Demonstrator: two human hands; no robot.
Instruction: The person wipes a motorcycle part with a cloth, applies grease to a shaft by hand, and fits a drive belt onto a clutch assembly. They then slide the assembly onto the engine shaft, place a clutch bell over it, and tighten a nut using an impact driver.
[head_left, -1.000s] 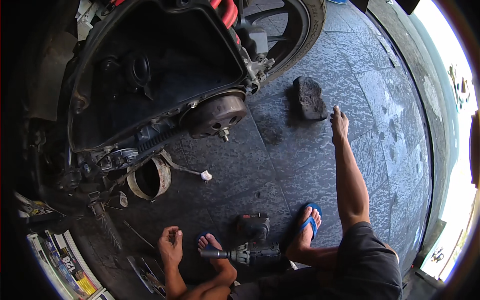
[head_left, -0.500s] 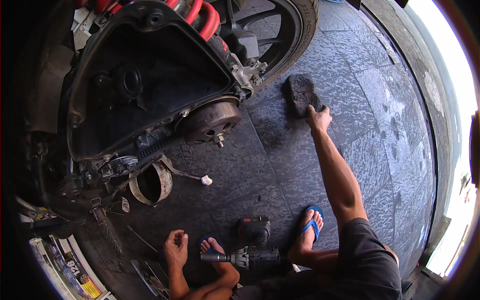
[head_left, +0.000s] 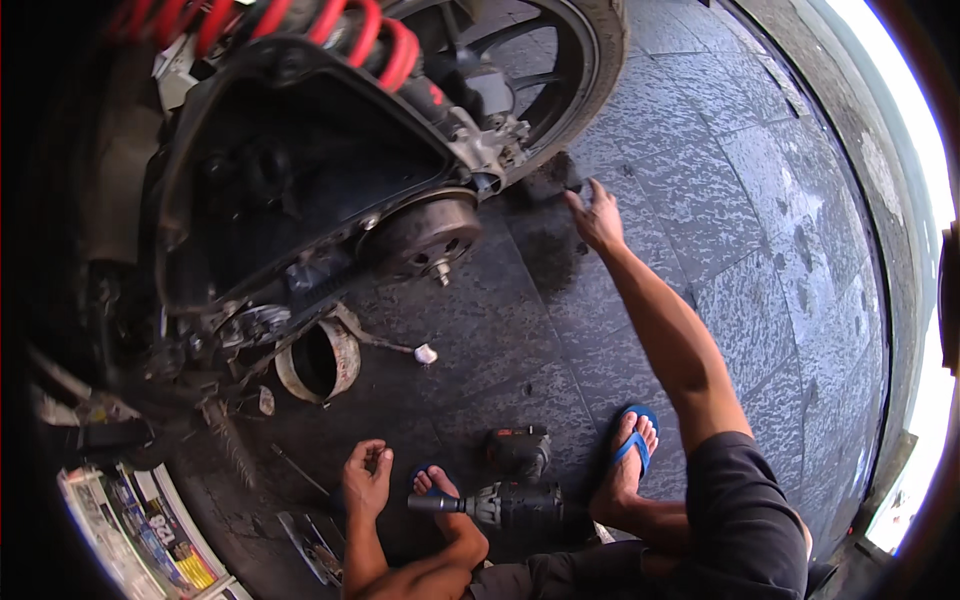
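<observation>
My right hand [head_left: 600, 219] reaches far out over the floor, thumb and fingers apart. Just beyond its fingertips, by the tyre, lies a dark, rough-surfaced block [head_left: 550, 177]; blur hides whether they still touch. My left hand [head_left: 367, 478] hovers low at the left, loosely curled with a gap between thumb and fingers, and nothing shows in it. To its right a cordless impact wrench [head_left: 515, 505] with a long socket [head_left: 436, 503] lies between my feet. Above stands a partly dismantled scooter with an exposed round clutch drum [head_left: 425, 237].
The scooter's wheel [head_left: 600, 70] and red spring [head_left: 398, 60] fill the top. A worn metal band with a handle [head_left: 345, 360] lies below the drum. A thin rod [head_left: 300, 470] is near my left hand. Printed boxes [head_left: 150, 535] stand at lower left.
My right hand has moved left and away from me, and its grip on the dark block has loosened. The block has shifted toward the tyre. My left hand keeps nearly the same pose.
</observation>
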